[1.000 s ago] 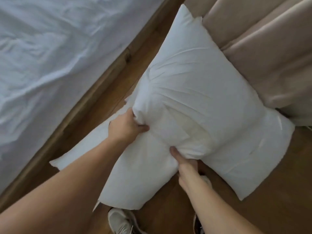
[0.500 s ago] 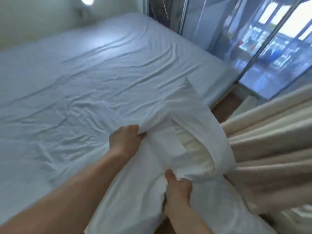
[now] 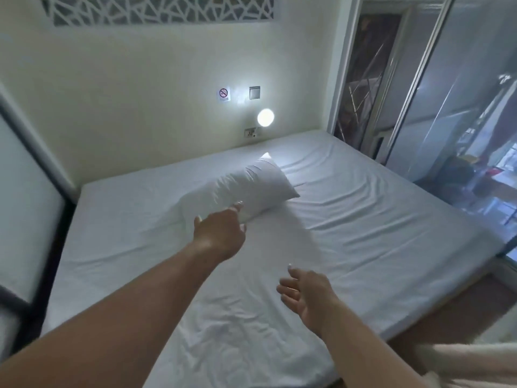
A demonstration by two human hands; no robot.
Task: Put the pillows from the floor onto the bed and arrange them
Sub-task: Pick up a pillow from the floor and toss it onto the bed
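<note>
1. Centrally: white pillow (image 3: 246,189) lies on bed (image 3: 363,219), upper-mid mattress, angled w/ one corner toward wall lamp (image 3: 265,117).
2. Left hand (image 3: 219,236): fingers spread, empty, just short of pillow's near edge.
3. Right hand (image 3: 306,295): fingers apart, palm up, holding nothing, above sheet.

One pillow (image 3: 246,189) lies on one bed (image 3: 363,219), toward the bed's head end. Two hands reach out over the bed: one left hand (image 3: 219,236), its grip spread wide at the pillow's near edge, and one right hand (image 3: 306,294), grip likewise loose and empty, nearer the bed's foot. On the wall above the bed's head: one round lamp (image 3: 265,117), one no-smoking sign (image 3: 223,94), one switch plate (image 3: 254,92) and one socket (image 3: 251,132). One curtain (image 3: 461,357) shows past the bed's near right corner.
</note>
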